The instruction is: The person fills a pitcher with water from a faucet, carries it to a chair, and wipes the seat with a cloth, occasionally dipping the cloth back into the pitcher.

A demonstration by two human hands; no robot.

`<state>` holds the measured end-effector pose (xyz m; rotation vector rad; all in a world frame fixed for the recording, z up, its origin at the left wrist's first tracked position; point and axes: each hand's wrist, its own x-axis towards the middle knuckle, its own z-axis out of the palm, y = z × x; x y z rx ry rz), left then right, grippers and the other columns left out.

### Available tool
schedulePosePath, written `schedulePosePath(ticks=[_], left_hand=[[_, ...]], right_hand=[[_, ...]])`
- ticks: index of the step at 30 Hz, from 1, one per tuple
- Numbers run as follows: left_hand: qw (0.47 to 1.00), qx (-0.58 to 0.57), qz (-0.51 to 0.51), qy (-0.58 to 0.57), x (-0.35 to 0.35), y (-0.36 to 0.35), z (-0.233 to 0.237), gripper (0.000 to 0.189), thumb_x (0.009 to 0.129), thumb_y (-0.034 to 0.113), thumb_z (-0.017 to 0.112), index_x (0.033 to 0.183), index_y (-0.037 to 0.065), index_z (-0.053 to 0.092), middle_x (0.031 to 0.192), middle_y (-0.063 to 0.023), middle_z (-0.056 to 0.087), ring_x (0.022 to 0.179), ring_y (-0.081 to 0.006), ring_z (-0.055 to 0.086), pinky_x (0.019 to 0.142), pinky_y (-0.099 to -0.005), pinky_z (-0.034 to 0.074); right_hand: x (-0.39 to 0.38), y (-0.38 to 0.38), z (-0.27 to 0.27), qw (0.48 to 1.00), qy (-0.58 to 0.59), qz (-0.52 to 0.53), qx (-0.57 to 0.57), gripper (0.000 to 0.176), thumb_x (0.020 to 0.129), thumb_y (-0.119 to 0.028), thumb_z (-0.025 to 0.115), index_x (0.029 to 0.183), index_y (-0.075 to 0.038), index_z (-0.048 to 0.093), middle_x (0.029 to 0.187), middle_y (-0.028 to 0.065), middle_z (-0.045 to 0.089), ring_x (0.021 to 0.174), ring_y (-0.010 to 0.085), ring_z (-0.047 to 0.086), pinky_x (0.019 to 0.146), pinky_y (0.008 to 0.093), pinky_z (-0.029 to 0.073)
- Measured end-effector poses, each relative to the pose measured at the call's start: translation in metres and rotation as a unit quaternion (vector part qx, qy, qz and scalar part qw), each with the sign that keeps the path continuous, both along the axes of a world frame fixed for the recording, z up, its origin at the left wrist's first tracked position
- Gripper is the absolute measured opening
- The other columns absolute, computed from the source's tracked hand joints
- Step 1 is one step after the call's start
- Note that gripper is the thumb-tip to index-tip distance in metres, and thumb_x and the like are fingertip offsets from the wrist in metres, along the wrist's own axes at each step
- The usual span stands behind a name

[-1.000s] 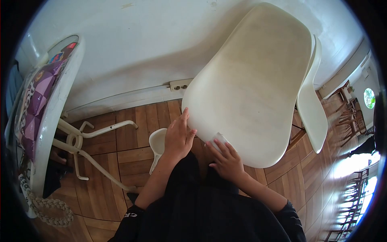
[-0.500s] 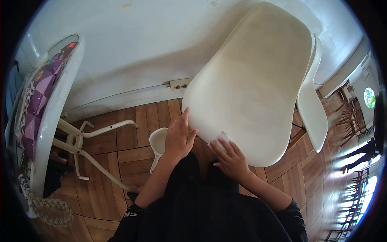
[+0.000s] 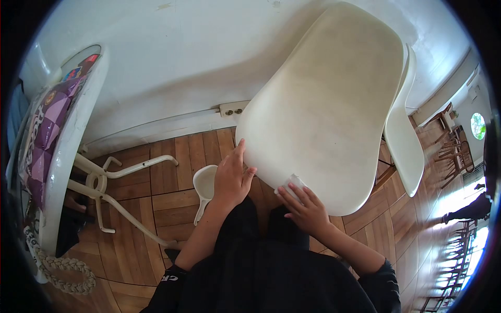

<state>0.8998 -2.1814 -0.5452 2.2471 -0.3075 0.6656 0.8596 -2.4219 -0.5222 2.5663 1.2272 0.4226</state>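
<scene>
A cream-white moulded chair (image 3: pixel 334 109) stands in front of me, its seat toward my lap and greyish smudges on its surface. My right hand (image 3: pixel 309 211) presses a small white sponge (image 3: pixel 294 183) flat on the seat near its front edge, fingers over it. At the seat's front left rim rests my left hand (image 3: pixel 233 177), fingers stretched out and thumb apart, with nothing in it. Below that hand, a white dipper (image 3: pixel 205 183) with a handle is on the wooden floor, partly covered by my forearm.
To the left stands a white round table (image 3: pixel 91 109) on splayed legs (image 3: pixel 130 219), with a purple chequered packet (image 3: pixel 49 130) on it and a braided strap (image 3: pixel 68 268) hanging by it. Another white chair (image 3: pixel 404 135) is behind on the right. A wall socket (image 3: pixel 231 109) sits low; a person's leg (image 3: pixel 467 211) shows far right.
My right hand and the sponge have slid slightly right and down along the seat. The left hand stays put. At far right, the person's legs have shifted.
</scene>
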Motion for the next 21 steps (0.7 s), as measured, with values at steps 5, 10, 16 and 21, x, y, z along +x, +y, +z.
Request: schedulePosePath(ticks=[5, 10, 16, 21], left_hand=[[1.000, 0.005, 0.011, 0.000, 0.000, -0.002, -0.001, 0.065, 0.092, 0.046, 0.037, 0.138, 0.002, 0.023, 0.124, -0.0201, 0.048, 0.107, -0.0350, 0.051, 0.086, -0.0444, 0.041], [1.000, -0.007, -0.004, 0.018, 0.000, -0.001, 0.002, 0.065, 0.092, 0.048, 0.036, 0.138, 0.003, 0.023, 0.124, -0.0203, 0.048, 0.107, -0.0348, 0.051, 0.086, -0.0442, 0.041], [1.000, 0.005, 0.015, 0.008, 0.001, -0.003, -0.003, 0.067, 0.092, 0.050, 0.034, 0.138, 0.003, 0.022, 0.124, -0.0198, 0.048, 0.107, -0.0346, 0.051, 0.087, -0.0442, 0.041], [1.000, 0.002, 0.012, 0.002, 0.002, -0.002, -0.003, 0.067, 0.092, 0.050, 0.034, 0.138, 0.003, 0.023, 0.123, -0.0195, 0.048, 0.107, -0.0345, 0.051, 0.087, -0.0441, 0.040]], right_hand=[[-0.006, -0.015, 0.000, 1.000, 0.007, -0.009, 0.003, 0.072, 0.072, -0.045, 0.059, 0.136, -0.019, 0.039, 0.143, -0.0042, 0.031, 0.132, 0.0168, 0.029, 0.108, 0.0360, 0.022], [0.004, 0.012, -0.003, 0.997, 0.041, -0.016, 0.057, 0.071, 0.073, -0.045, 0.059, 0.136, -0.019, 0.039, 0.143, -0.0037, 0.032, 0.132, 0.0171, 0.029, 0.108, 0.0364, 0.023], [-0.005, -0.012, -0.001, 1.000, -0.002, 0.008, 0.004, 0.071, 0.074, -0.046, 0.058, 0.136, -0.018, 0.039, 0.143, -0.0034, 0.032, 0.132, 0.0169, 0.029, 0.108, 0.0370, 0.022], [-0.003, 0.007, -0.002, 0.999, 0.023, -0.023, 0.010, 0.069, 0.075, -0.047, 0.055, 0.136, -0.019, 0.039, 0.143, -0.0039, 0.031, 0.132, 0.0167, 0.029, 0.108, 0.0369, 0.022]])
